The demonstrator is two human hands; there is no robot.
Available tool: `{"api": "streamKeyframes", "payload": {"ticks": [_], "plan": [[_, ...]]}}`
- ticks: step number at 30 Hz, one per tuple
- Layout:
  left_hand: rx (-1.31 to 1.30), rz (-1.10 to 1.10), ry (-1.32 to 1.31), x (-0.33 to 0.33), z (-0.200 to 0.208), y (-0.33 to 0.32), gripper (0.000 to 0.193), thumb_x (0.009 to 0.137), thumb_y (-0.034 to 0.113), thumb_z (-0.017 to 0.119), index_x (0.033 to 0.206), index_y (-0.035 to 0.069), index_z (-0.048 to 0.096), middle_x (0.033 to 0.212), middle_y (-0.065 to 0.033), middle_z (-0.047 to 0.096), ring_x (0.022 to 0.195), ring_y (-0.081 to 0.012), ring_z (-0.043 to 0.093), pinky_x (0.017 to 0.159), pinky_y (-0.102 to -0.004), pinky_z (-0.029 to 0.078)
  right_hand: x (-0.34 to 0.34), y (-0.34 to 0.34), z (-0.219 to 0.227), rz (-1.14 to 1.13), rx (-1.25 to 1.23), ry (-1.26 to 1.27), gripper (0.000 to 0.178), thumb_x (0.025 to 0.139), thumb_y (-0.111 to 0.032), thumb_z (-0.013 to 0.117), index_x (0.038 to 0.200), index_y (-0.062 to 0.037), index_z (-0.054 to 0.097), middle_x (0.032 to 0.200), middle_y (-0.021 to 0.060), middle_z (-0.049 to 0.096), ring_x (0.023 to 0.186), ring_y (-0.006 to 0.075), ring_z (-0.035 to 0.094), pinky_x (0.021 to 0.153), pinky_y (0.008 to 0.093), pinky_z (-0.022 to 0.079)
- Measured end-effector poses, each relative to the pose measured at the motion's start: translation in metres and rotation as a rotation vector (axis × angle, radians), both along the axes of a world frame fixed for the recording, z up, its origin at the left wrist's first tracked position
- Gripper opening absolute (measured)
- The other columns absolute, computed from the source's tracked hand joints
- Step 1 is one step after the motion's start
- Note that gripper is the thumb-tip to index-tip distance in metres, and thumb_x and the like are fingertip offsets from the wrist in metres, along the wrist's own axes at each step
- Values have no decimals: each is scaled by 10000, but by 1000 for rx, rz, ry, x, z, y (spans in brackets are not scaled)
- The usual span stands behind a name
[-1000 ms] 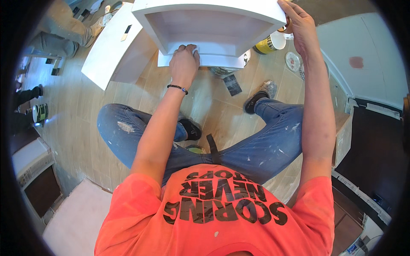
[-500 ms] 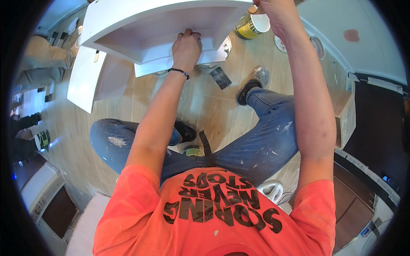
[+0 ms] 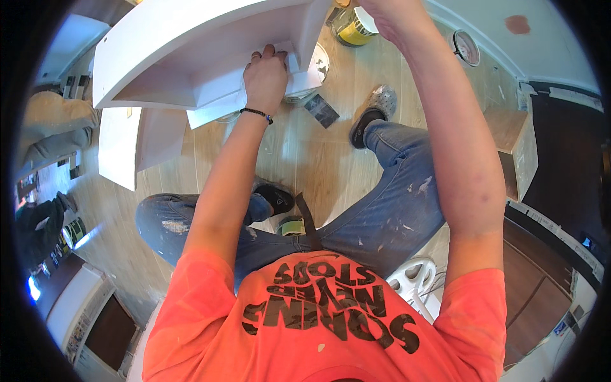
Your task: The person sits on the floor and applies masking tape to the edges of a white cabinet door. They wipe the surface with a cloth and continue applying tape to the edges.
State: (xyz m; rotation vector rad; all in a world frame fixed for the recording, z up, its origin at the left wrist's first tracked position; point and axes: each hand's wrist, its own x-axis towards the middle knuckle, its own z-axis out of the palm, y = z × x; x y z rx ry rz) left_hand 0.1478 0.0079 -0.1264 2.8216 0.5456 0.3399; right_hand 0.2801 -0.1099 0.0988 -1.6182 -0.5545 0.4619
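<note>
A white curved furniture piece (image 3: 210, 25), open like a shelf box, fills the top left. My left hand (image 3: 266, 79), wearing a ring and a dark beaded bracelet, reaches into its opening. The fingers curl against a raised white inner ledge. My right hand (image 3: 388, 14) is at the top edge, by the right end of the piece; its fingers are mostly cut off, so what they hold cannot be seen. A white board (image 3: 219, 109) sits just below the piece.
A white curved panel (image 3: 118, 149) stands at left. A yellow-and-black can (image 3: 351, 30), a white bucket (image 3: 320, 62) and a dark sheet (image 3: 321, 111) are ahead on the wood floor. A wooden box (image 3: 522, 153) stands right. Another person's legs (image 3: 57, 127) show far left.
The whole view has turned slightly, so the white piece sits lower and farther left. My left hand stays against the inner ledge. My right hand is farther left in the picture.
</note>
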Motion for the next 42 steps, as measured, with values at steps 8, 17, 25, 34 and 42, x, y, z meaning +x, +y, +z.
{"api": "streamKeyframes", "payload": {"ticks": [8, 17, 25, 34, 42], "plan": [[42, 30, 31, 8, -5, -4, 236, 897, 146, 604, 1052, 125, 781, 1186, -99, 673, 1048, -337, 666, 861, -459, 572, 2, -1, -1, 15, -4, -4, 310, 991, -276, 743, 1114, 8, 726, 809, -4, 650, 681, 68, 540, 601, 236, 434], [69, -10, 10, 13, 1, -2, 231, 878, 129, 609, 1041, 106, 771, 1166, -96, 673, 1035, -335, 667, 842, -464, 572, 3, 1, -1, 11, -10, -39, 314, 991, -290, 744, 1111, 0, 729, 812, 5, 648, 669, 67, 539, 585, 234, 435], [88, 4, 66, 15, 0, 0, 238, 879, 144, 601, 1041, 99, 770, 1145, -94, 669, 1036, -335, 668, 831, -463, 568, 3, -3, 1, 23, -27, -76, 338, 983, -319, 750, 1122, -12, 733, 806, 2, 652, 651, 68, 532, 579, 229, 418], [84, -3, 20, 15, 0, 3, 266, 879, 146, 608, 1077, 112, 781, 1157, -102, 674, 1046, -343, 674, 857, -456, 575, -5, -3, 5, 2, -48, -31, 336, 984, -325, 745, 1128, -22, 732, 822, 34, 682, 654, 79, 551, 578, 250, 438], [39, 20, -4, -1, -6, -1, 269, 881, 148, 609, 1077, 117, 790, 1192, -109, 680, 1048, -356, 673, 842, -476, 576, -13, -7, 12, 4, 23, -18, 320, 985, -309, 739, 1117, -18, 732, 786, 12, 650, 651, 89, 547, 564, 255, 429]]}}
